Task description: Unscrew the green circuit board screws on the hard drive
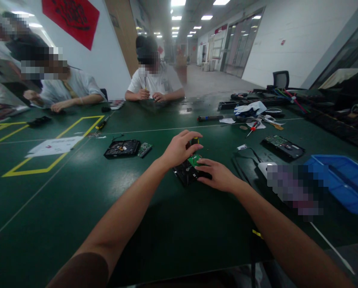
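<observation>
My left hand (181, 147) pinches the short yellow-and-black handle of a screwdriver (195, 141), which stands upright over a hard drive (185, 173). Its shaft meets the green circuit board (193, 160) on the drive; the exact spot of the tip is too small to make out. From the right, my right hand (217, 175) grips the drive's edge, fingers resting on the board side. Part of the drive is hidden under both hands. To the left lie another black drive (122, 148) and a loose circuit board (144, 150).
A third drive (282, 147) lies at right, near a blue tray (347, 180) and a white power strip (264, 168) with cables. Farther back are a red screwdriver (253, 128), a white glove (251, 108) and a yellow-black screwdriver (102, 123). Several people sit across the green table (86, 208).
</observation>
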Demonstrator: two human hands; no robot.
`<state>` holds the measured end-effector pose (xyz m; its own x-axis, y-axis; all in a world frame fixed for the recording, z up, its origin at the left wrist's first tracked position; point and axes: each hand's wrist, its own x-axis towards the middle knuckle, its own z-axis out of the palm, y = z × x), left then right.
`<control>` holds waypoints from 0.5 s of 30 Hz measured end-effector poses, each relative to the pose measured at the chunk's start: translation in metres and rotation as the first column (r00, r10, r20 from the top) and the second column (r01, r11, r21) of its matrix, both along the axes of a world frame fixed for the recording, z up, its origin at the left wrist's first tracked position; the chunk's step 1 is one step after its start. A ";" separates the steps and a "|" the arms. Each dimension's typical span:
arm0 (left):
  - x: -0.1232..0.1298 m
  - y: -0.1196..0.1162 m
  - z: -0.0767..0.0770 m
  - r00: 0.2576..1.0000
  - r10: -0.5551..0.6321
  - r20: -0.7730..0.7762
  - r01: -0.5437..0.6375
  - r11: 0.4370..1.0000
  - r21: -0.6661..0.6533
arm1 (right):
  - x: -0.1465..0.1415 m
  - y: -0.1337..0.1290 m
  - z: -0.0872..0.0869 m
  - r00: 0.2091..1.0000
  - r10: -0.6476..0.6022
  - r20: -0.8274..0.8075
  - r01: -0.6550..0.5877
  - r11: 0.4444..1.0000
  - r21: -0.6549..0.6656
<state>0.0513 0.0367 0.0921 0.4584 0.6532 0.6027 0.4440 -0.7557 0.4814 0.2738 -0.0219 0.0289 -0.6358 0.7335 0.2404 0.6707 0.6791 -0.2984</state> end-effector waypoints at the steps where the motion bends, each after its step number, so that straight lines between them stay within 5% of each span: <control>1: 0.000 0.001 0.000 1.000 0.021 -0.011 -0.020 0.999 0.034 | 0.000 0.000 0.000 1.000 0.001 0.001 -0.001 1.000 0.000; 7: 0.001 0.002 -0.001 0.989 0.146 -0.014 -0.144 0.985 0.101 | 0.001 0.000 -0.001 1.000 0.002 0.031 -0.002 1.000 -0.001; 15: -0.001 -0.002 0.005 1.000 0.009 0.005 -0.009 1.000 0.007 | 0.001 0.001 -0.001 1.000 0.007 0.022 -0.007 1.000 0.003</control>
